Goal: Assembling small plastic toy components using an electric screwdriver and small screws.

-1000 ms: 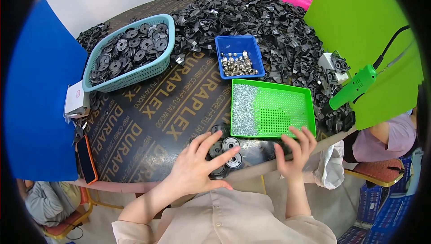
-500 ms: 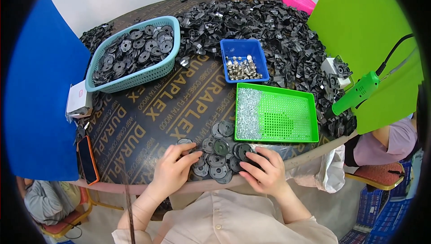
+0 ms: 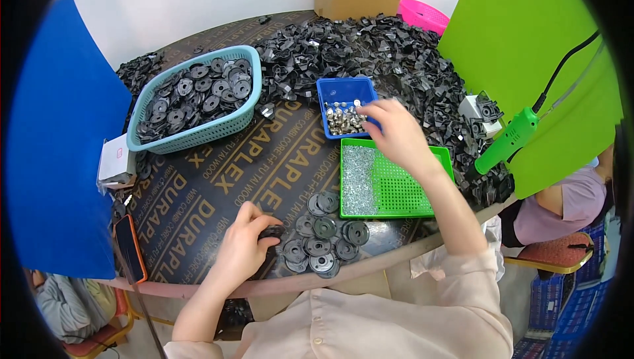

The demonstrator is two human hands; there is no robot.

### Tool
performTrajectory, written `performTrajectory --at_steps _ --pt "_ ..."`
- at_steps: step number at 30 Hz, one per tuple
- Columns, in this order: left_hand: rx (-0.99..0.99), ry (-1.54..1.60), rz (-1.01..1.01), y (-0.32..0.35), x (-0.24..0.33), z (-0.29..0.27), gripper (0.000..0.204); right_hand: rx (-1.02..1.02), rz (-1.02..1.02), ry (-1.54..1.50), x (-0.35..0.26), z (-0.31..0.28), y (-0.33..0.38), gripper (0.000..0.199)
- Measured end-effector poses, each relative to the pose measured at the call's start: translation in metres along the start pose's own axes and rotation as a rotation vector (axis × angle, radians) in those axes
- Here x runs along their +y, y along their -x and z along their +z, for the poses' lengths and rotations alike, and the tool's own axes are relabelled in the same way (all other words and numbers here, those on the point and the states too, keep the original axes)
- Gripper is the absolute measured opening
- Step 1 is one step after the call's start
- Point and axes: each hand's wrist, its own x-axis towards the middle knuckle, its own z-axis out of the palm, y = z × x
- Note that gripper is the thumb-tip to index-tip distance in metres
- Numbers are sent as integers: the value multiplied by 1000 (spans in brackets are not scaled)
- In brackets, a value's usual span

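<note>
My left hand is closed on a round black plastic disc, held edge-on just above the near part of the table. Beside it lies a loose cluster of similar discs, some overlapping. My right hand is over the right side of a small blue bin, thumb and fingers apart at the shiny metal parts in it. Its forearm crosses a green perforated tray, whose left part holds many tiny silver pieces.
A light-blue basket full of black discs stands at the left. Black plastic pieces are heaped along the back and right. A green power tool hangs at the right. A phone lies at the left edge, near a white box.
My right hand has left the disc cluster and moved up and forward to the blue bin. My left hand has drawn slightly away to the left with a disc in it. The view has shifted slightly.
</note>
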Motion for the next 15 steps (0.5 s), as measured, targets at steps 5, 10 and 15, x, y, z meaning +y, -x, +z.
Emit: performTrajectory --at_steps 5,10,15 --pt "41 268 27 -41 7 -15 18 -455 166 1 24 80 -68 45" --pt "28 853 -164 -67 -1 -7 21 -615 107 27 2 81 -68 33" --pt "9 1104 -355 -64 -17 13 24 -300 132 -210 7 63 -53 25"
